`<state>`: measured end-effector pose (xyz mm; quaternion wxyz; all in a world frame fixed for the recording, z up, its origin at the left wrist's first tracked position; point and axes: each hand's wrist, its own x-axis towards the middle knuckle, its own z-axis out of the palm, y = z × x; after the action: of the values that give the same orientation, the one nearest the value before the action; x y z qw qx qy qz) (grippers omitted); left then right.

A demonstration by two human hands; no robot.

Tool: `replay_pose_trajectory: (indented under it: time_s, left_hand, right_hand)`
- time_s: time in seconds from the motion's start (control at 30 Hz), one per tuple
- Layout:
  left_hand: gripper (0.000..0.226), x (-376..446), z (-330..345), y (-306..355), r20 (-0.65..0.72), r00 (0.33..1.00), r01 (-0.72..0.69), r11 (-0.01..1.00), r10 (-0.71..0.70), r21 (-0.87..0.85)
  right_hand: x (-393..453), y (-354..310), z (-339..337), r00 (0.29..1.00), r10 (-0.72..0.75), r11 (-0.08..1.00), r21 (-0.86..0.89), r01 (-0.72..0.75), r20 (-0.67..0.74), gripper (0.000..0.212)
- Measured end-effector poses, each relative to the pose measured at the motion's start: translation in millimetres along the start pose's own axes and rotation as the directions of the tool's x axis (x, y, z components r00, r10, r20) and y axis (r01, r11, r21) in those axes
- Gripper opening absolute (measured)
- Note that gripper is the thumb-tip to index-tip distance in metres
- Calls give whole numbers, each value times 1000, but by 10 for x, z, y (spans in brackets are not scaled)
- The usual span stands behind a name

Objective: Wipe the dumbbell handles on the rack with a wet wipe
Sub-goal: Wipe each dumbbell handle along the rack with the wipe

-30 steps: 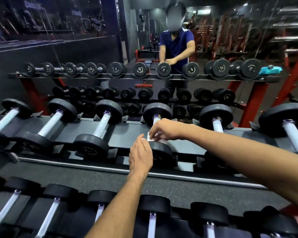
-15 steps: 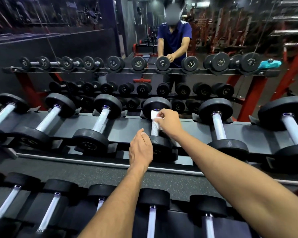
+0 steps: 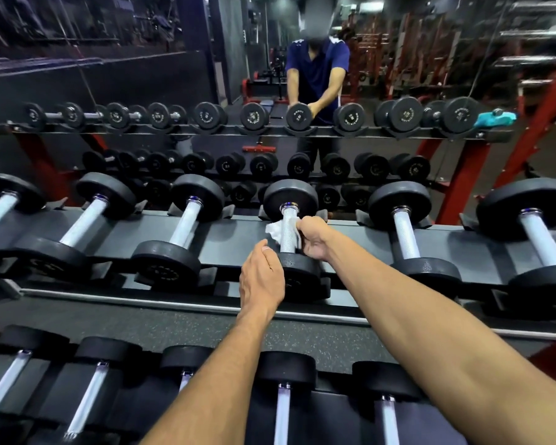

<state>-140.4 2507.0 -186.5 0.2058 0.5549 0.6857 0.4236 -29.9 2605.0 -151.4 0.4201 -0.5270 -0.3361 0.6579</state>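
On the upper rack tier: wipe wrapped round the fourth dumbbell's handle, mid-wipe.

The right hand (image 3: 313, 237) clenches the wet wipe (image 3: 281, 231) against the handle (image 3: 288, 231) of the dumbbell (image 3: 291, 239); the left hand (image 3: 262, 277) rests on the near weight head (image 3: 302, 277), fingers relaxed, grasping nothing. Risk, as a judgement: the wipe hangs bunched to the left side, so part of the bar may go uncleaned. A hard stroke could roll the dumbbell in its cradle on the rack (image 3: 238, 239) if the steadying hand slips, pinching fingers against the head. Neighbouring handles appear not yet attended.
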Motion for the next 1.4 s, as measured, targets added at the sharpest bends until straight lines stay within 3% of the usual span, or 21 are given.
replay_pose_trajectory:
  time_s: [0.1,0.17,0.3,0.37,0.47,0.6,0.8,1.13,1.4]
  left_hand:
    - [45,-9,-1,17,10,1000,-6,1000,6,-8]
    - [48,-12,-14,35,36,999,15,1000,-15,0]
    - [53,-39,-84,80,128,991,37,999,-36,-6]
    - [54,-35,-142,109,181,982,49,998,-44,-25]
    - [53,-75,-253,138,258,965,57,997,-42,-51]
    - [51,-277,-382,116,273,962,47,997,-30,-56]
    - [43,-572,-629,197,127,992,16,987,5,-163]
    - [30,-1186,-1220,334,-32,998,-56,985,52,-165]
    - [28,-1435,-1660,298,-104,993,-72,984,55,-165]
  right_hand:
    - [-136,135,-153,992,121,968,-226,-108,42,31]
    - [-184,173,-229,993,117,926,-366,-97,32,24]
    - [-342,185,-195,996,-71,847,-530,32,-53,14]
    - [-430,214,-161,973,-190,816,-572,81,-134,23]
    - [-529,304,-151,915,-334,834,-525,174,-228,45]
    - [-771,291,-160,816,-510,809,-476,346,-273,49]
    - [-1326,286,-130,705,-682,679,-524,514,-192,23]
    - [-2171,614,78,832,-546,830,-192,523,-95,21]
    - [-2590,719,335,831,-555,826,-101,555,23,16]
